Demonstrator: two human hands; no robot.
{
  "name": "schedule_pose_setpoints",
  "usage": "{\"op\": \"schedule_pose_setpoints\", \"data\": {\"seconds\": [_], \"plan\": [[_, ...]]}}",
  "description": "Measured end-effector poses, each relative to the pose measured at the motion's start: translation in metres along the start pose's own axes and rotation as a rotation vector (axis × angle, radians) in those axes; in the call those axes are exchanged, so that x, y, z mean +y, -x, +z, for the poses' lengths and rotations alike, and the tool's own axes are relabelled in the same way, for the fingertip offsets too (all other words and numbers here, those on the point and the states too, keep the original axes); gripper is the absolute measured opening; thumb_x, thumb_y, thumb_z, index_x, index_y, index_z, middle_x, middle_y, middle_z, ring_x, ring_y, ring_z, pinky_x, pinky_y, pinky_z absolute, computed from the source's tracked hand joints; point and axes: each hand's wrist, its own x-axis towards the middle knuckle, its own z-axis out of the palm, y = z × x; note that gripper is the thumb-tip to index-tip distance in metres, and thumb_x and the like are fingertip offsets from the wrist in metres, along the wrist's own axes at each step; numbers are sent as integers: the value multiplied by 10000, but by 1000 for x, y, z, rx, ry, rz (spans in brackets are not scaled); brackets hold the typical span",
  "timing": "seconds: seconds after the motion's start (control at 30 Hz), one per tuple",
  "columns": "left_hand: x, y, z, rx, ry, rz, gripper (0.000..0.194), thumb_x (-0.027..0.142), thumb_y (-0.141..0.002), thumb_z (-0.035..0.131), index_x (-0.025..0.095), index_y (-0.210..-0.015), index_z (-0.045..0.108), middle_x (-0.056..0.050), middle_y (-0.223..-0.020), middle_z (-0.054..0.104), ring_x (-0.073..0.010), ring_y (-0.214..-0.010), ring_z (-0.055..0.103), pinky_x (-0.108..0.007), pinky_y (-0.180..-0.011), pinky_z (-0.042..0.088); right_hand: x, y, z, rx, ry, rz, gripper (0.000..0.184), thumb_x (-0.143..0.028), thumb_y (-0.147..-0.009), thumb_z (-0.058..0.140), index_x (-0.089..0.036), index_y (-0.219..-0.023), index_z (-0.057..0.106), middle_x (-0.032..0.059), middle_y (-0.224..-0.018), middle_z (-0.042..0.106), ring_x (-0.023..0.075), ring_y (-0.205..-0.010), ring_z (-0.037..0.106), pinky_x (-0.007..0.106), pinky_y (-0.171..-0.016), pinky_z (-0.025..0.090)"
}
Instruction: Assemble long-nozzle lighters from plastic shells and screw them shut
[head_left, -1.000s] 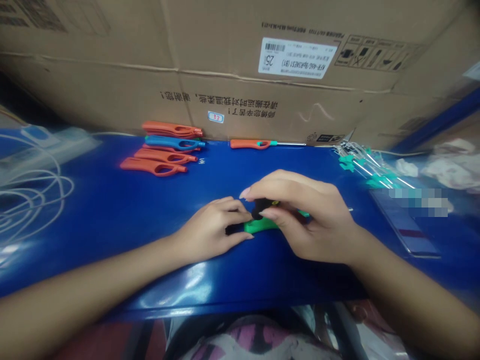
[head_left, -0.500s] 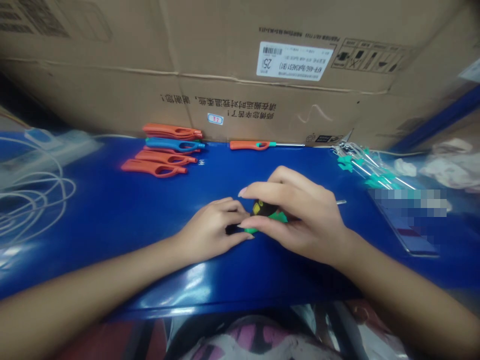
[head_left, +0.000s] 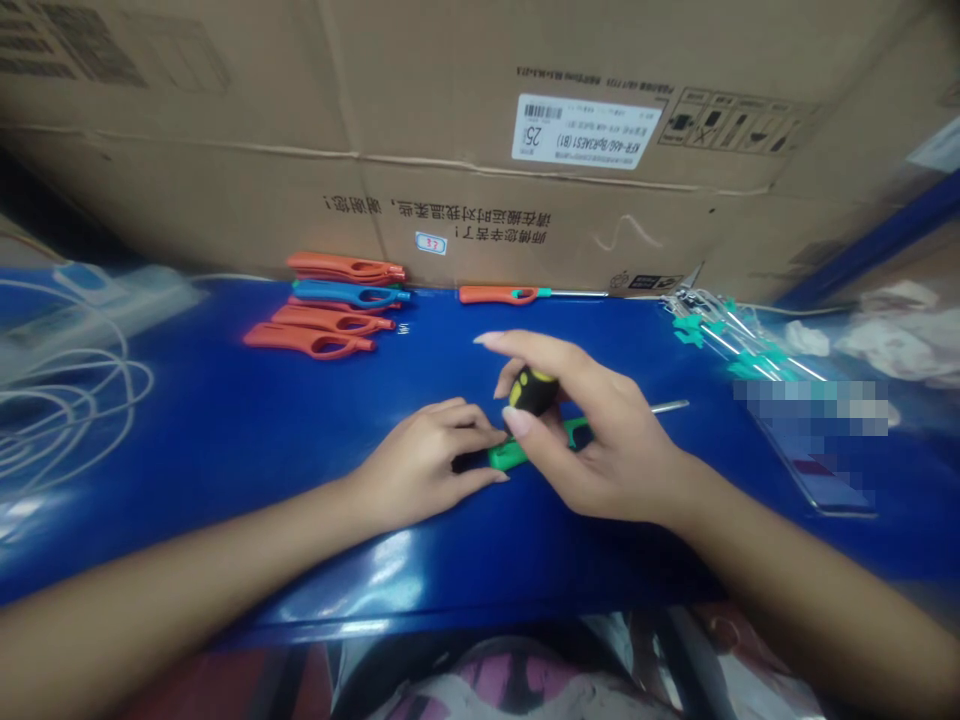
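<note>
Curling loosely, the right hand (head_left: 611, 430) holds one black-and-yellow screwdriver (head_left: 534, 392) over one bright green lighter (head_left: 510, 456), near centre, metal tube (head_left: 671, 406) pointing right; the left hand (head_left: 424, 455), half closed, grips its left end. Far left: one blue lighter body (head_left: 330, 292), at least three orange ones (head_left: 289, 340).

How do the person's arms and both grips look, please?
The left forearm and right forearm are without visible sleeves or cables. The left grip and right grip wear no gloves; no ring or watch shows. The right thumbnail looks long. Patterned clothing below shows pink, black and pale patches.
</note>
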Motion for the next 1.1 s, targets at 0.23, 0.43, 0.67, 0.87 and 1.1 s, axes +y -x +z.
{"op": "schedule_pose_setpoints", "data": {"seconds": [0.23, 0.43, 0.67, 0.87, 1.1], "plan": [[1, 1, 2, 31, -43, 22, 195, 327, -925, 703, 209, -1077, 732, -51, -1022, 711, -214, -941, 657, -361, -820, 526, -1, 0, -8, -91, 64, -16, 488, -116, -934, 580, -249, -1398, 506, 12, -1252, 692, 131, -988, 691, 238, -831, 561], [-1, 2, 4, 48, -40, 29, 175, 346, -935, 680, 181, -883, 708, -40, -935, 706, -203, -902, 666, -345, -798, 520, -7, -1, -4, -124, 111, -60, 398, -195, -983, 577, -263, -1373, 525, 4, -1222, 711, 126, -971, 701, 256, -841, 562], [2, 1, -2, 32, -70, 25, 219, 332, -920, 696, 226, -1108, 729, -52, -1078, 718, -217, -987, 657, -366, -865, 527, -13, -1, -12, -33, 19, 31, 429, -159, -961, 589, -271, -1367, 507, 31, -1190, 689, 154, -969, 694, 265, -743, 586], [6, -3, -22, -82, -216, -52, 313, 317, -907, 667, 215, -1199, 710, -52, -1043, 722, -221, -946, 645, -360, -830, 531, 5, -6, -37, 343, 190, -48, 222, -138, -873, 661, -266, -1031, 571, 26, -967, 650, 194, -864, 662, 335, -728, 564], [-3, -6, -39, -71, -391, -187, 344, 352, -885, 652, 223, -1199, 710, -55, -1042, 713, -243, -975, 664, -346, -795, 548, 72, 12, -62, -94, 606, 263, 84, -138, -905, 507, -204, -954, 528, 109, -1110, 553, 227, -945, 610, 336, -784, 515]]}}
